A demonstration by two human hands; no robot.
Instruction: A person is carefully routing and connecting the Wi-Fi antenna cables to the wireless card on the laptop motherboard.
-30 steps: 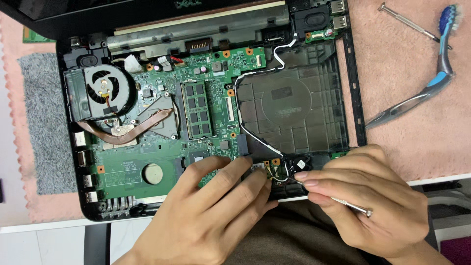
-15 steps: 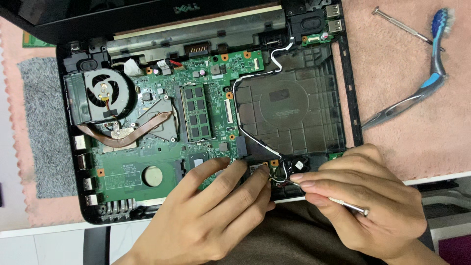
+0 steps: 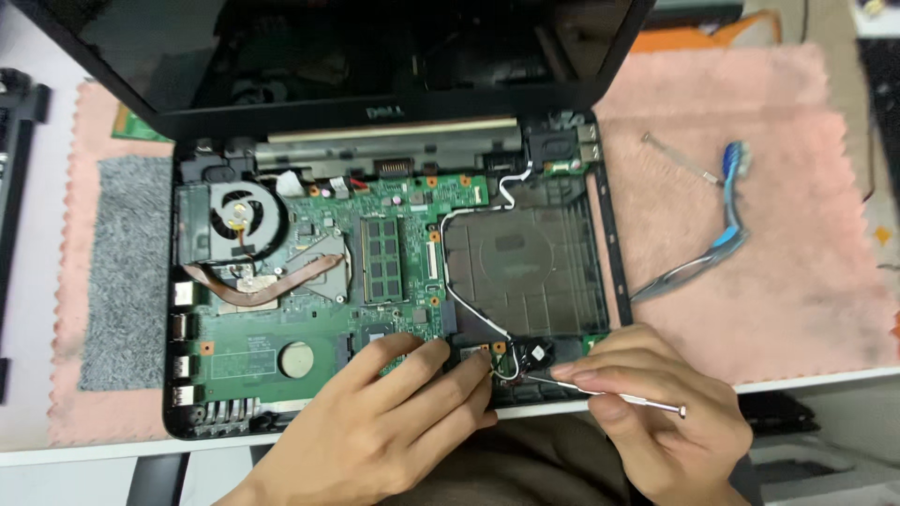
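Note:
An opened laptop base [image 3: 600, 234] lies on a pink mat, its green motherboard [image 3: 281, 337] exposed. My left hand [image 3: 394, 422] rests on the board's front edge, fingertips pressing near a small black part [image 3: 534, 354] with red, black and white wires. My right hand [image 3: 656, 412] grips a thin metal tool [image 3: 609, 395], its tip touching the wires beside that part. A round fan [image 3: 242, 217] and a copper heat pipe [image 3: 262, 281] sit at the board's left. A memory module [image 3: 382, 258] lies mid-board.
The dark laptop screen [image 3: 356, 47] stands open at the back. On the pink mat [image 3: 797, 244] to the right lie a blue-and-grey flat cable [image 3: 722, 234] and a thin metal rod [image 3: 680, 157]. A grey cloth [image 3: 127, 272] lies on the left. The white table edge [image 3: 825, 379] runs in front.
The view has shifted, so the laptop sits lower in the picture and the screen shows. Both hands stay at the front right corner, the tool tip still at the wires.

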